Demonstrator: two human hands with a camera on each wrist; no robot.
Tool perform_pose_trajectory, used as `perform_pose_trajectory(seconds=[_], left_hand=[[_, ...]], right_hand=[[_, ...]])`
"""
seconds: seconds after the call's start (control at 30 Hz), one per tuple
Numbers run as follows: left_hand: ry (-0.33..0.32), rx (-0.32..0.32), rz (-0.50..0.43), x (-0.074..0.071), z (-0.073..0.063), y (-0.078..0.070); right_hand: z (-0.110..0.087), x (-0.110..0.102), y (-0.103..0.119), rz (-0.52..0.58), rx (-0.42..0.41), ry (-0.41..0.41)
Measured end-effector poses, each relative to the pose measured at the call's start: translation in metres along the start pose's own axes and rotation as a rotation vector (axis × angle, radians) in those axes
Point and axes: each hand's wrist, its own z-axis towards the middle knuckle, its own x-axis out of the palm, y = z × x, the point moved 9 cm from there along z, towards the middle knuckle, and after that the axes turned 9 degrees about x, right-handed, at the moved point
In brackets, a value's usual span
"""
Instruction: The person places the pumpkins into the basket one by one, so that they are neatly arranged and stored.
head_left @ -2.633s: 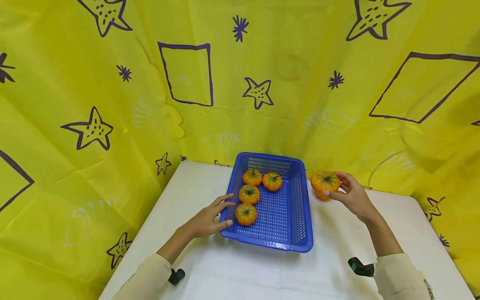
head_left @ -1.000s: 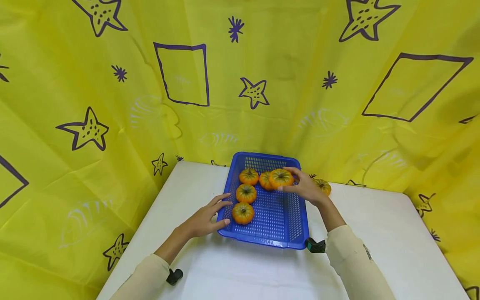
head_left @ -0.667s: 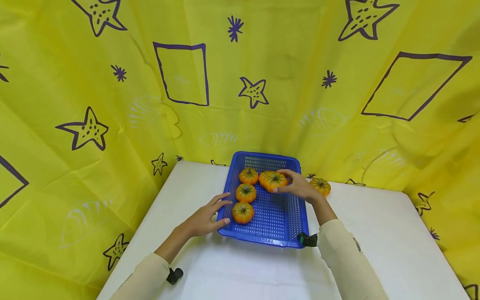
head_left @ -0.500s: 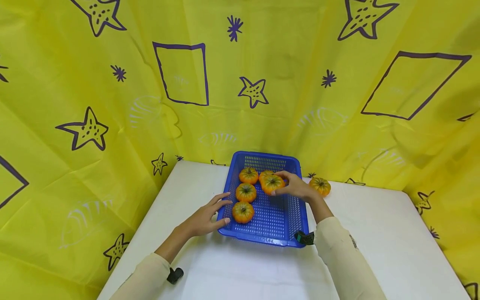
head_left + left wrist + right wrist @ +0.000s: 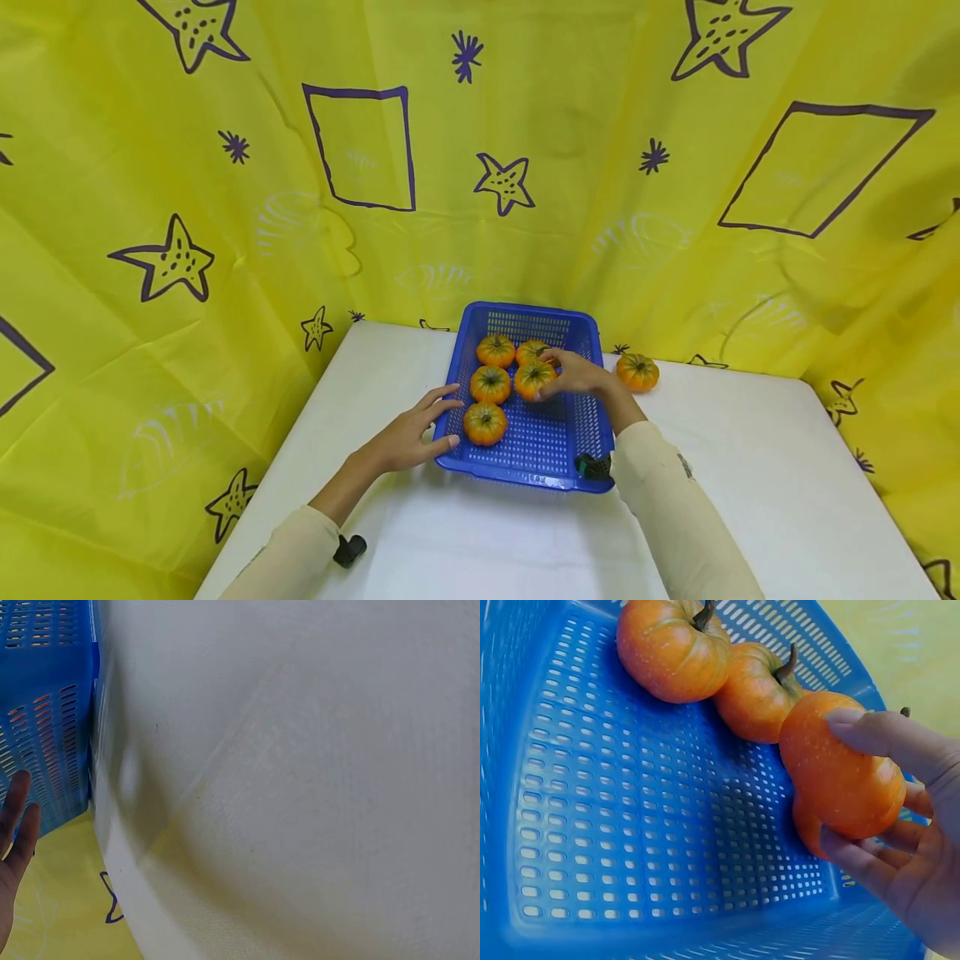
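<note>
A small orange pumpkin point(image 5: 533, 381) is in my right hand point(image 5: 582, 375), thumb and fingers round its side, inside the blue plastic basket point(image 5: 517, 477). In the right wrist view the held pumpkin point(image 5: 841, 769) is tilted and partly covers another behind it. Several more pumpkins sit in the basket: a column along the left side, with one pumpkin point(image 5: 485, 424) nearest the front, and one pumpkin point(image 5: 528, 350) at the back, partly behind the held one. My left hand point(image 5: 411, 435) has its fingers extended at the basket's left rim.
One more pumpkin point(image 5: 637, 373) stands on the white table point(image 5: 750, 467), right of the basket near the back edge. A yellow patterned curtain point(image 5: 570, 258) hangs behind and along the sides. Black devices point(image 5: 349, 551) are worn at both wrists.
My right hand has carried the pumpkin from the table's right side into the basket, then slightly leftward and toward the front, beside the left column. The left hand has stayed at the rim.
</note>
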Motion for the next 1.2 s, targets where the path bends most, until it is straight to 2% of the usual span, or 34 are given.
perform_pose_trajectory(seconds=[0.37,0.7,0.93,1.2], left_hand=[[0.006,0.0,0.01,0.001,-0.001,0.002],[0.007,-0.001,0.016,0.001,-0.001,0.003],[-0.001,0.021,0.018,0.001,0.0,0.0],[-0.002,0.017,0.023,0.001,0.001,0.001]], right_hand=[[0.009,0.011,-0.011,-0.044,0.097,0.015],[0.014,0.017,-0.02,-0.022,0.175,0.029],[0.018,0.02,-0.024,-0.033,0.189,0.027],[0.019,0.02,-0.026,-0.049,0.2,0.025]])
